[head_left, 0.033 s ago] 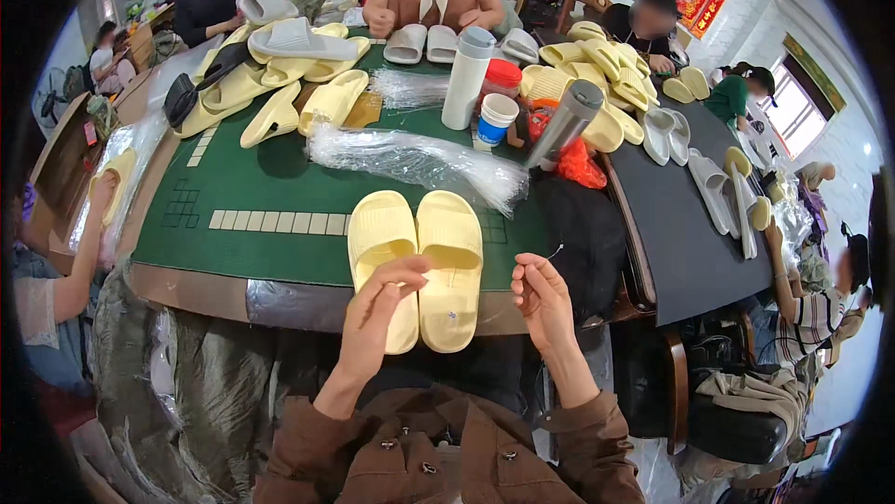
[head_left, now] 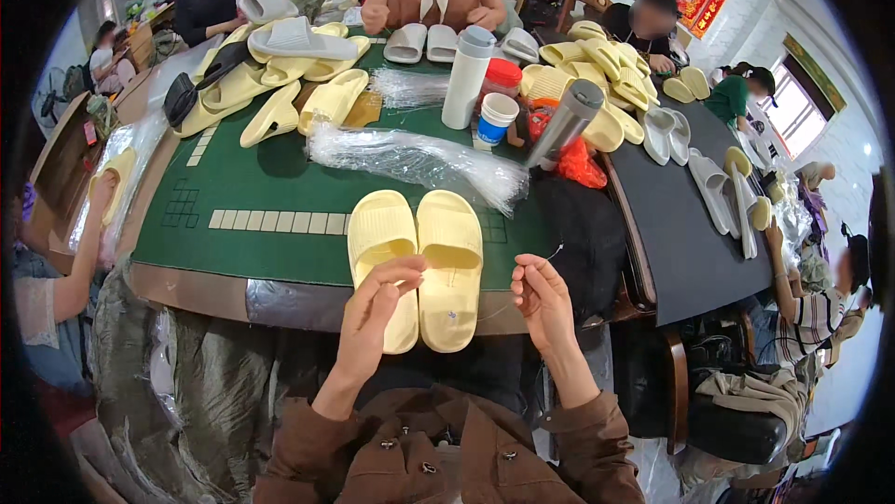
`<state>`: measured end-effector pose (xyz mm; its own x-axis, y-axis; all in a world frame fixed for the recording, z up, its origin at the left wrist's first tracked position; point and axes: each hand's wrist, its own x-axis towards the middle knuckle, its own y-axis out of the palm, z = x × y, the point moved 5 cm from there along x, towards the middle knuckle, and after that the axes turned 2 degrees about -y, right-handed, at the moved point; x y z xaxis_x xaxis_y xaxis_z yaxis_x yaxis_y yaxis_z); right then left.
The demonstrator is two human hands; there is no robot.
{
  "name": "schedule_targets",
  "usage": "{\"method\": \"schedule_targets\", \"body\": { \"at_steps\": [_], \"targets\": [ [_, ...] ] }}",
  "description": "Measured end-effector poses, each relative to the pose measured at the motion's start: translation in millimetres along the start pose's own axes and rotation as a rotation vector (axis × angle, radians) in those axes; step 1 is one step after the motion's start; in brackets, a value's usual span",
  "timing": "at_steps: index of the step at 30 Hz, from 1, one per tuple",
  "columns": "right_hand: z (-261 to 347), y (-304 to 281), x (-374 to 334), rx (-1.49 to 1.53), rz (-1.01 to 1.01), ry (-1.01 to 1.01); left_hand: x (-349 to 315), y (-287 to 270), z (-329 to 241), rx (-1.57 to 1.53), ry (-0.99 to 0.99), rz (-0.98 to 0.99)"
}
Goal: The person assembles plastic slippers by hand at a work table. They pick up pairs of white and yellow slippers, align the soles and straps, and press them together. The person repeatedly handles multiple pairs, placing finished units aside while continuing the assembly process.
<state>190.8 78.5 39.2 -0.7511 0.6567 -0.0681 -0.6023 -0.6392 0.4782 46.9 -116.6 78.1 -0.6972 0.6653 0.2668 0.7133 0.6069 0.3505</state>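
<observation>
A pair of pale yellow slide slippers (head_left: pixel 449 320) lies side by side at the table's near edge, toes away from me, with a small mark on the right one's heel end. My left hand (head_left: pixel 378 303) is over the left slipper, its fingers half bent and apart, with no held thing visible. Right of the pair, my right hand (head_left: pixel 543 297) pinches a thin clear plastic tie (head_left: pixel 557 250) between thumb and forefinger. The tie's small end sticks up past the fingertips, and a faint strand curves toward the right slipper.
Beyond the slippers lie bundles of clear plastic ties (head_left: pixel 419 157) on the green tabletop (head_left: pixel 252 257). A white bottle (head_left: pixel 468 77), a paper cup (head_left: pixel 497 119) and a grey tumbler (head_left: pixel 567 122) stand behind. Slipper piles (head_left: pixel 308 56) flank them. Co-workers sit around.
</observation>
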Motion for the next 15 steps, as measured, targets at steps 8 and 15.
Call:
{"method": "schedule_targets", "body": {
  "at_steps": [8,15],
  "targets": [
    [-13.7,20.8,-10.1,0.056,0.051,0.063,-26.4,28.1,-0.8,0.509,-0.109,0.208],
    [15.6,20.8,-13.7,0.075,0.078,-0.048,-27.1,17.0,23.3,0.832,0.052,0.382]
  ]
}}
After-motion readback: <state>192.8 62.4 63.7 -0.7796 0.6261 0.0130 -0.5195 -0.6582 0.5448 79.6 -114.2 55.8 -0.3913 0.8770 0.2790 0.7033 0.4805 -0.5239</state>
